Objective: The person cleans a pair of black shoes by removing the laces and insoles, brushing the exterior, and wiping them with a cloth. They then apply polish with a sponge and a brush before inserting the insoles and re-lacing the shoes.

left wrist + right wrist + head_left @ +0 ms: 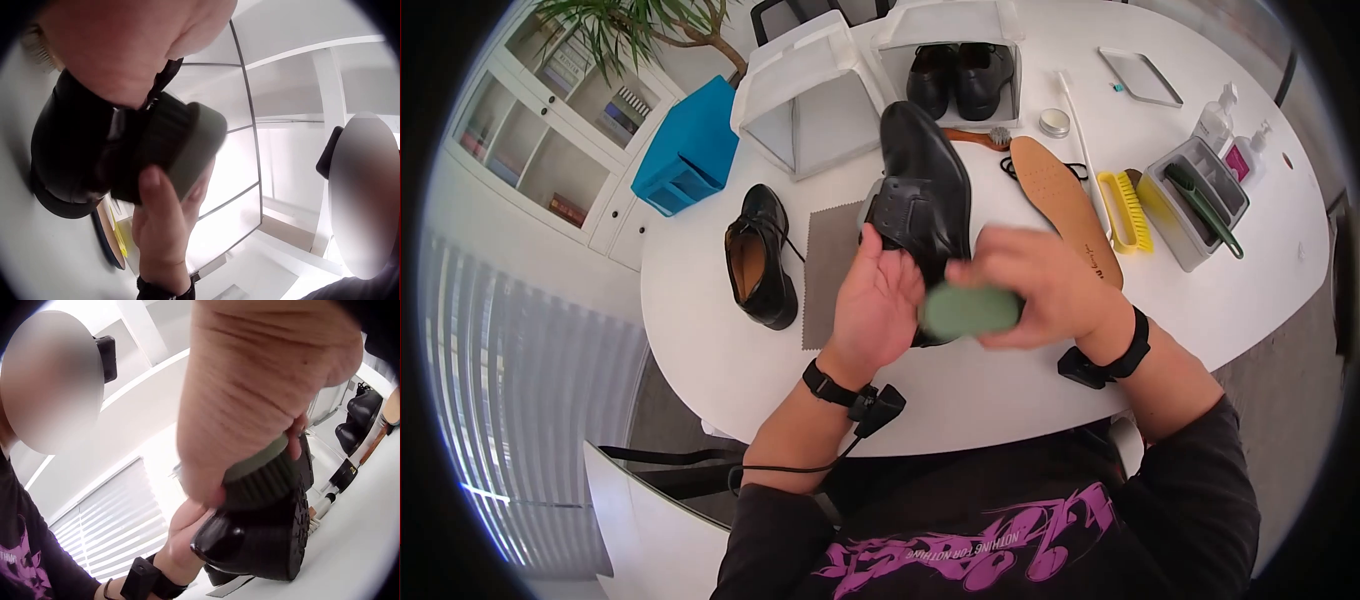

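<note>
My left hand (878, 305) holds a black leather dress shoe (922, 170) above the table, its toe pointing away from me. The palm is turned up by the shoe's opening, and part of the fingers is hidden. In my right hand (1050, 285) is a shoe brush (972, 310) with a green back, blurred in the head view. Dark bristles show under the brush's back (259, 484) in the right wrist view, right at the heel part of the shoe (250, 550). The left wrist view has the right thumb (153, 187) along the side of the brush.
A second black shoe (760, 260) stands left of a grey mat (825, 270). To the right lie a tan insole (1055, 195), a yellow brush (1128, 212) and a grey caddy (1190, 235). White shoe boxes (805, 65) and a small tin (1054, 122) are behind.
</note>
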Available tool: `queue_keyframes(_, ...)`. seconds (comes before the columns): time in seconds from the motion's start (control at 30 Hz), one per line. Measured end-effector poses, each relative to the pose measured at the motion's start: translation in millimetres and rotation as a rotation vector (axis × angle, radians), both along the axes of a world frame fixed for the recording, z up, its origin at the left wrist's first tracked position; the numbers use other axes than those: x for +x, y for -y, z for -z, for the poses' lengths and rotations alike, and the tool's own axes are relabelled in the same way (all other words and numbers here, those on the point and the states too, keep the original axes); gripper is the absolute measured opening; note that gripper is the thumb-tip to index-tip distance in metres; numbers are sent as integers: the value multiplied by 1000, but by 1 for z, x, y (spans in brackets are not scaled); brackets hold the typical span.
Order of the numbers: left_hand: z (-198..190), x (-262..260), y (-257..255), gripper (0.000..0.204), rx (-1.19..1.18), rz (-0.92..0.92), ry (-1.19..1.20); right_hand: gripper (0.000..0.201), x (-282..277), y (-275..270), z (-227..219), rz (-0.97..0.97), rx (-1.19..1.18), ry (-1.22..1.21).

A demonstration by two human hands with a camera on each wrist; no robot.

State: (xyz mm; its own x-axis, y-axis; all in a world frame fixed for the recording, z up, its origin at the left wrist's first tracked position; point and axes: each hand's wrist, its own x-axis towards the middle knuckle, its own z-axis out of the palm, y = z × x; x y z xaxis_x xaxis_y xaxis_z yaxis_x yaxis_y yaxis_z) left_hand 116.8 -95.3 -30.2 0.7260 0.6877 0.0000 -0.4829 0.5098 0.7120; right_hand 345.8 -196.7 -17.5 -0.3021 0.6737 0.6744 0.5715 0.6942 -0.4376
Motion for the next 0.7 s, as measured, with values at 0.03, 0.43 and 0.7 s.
queue_keyframes(0.03,-1,-1,-2,64,-1,36,48,45,-2,2,2,-74,-83,22)
queue_keyframes(0.43,-3,2,3,71,61,114,21,50,6,5,0,-84,-88,-67)
queue_keyframes(0.7,27,-7,5,71,-40,326,99,58,27,-14,6,357,243,-421)
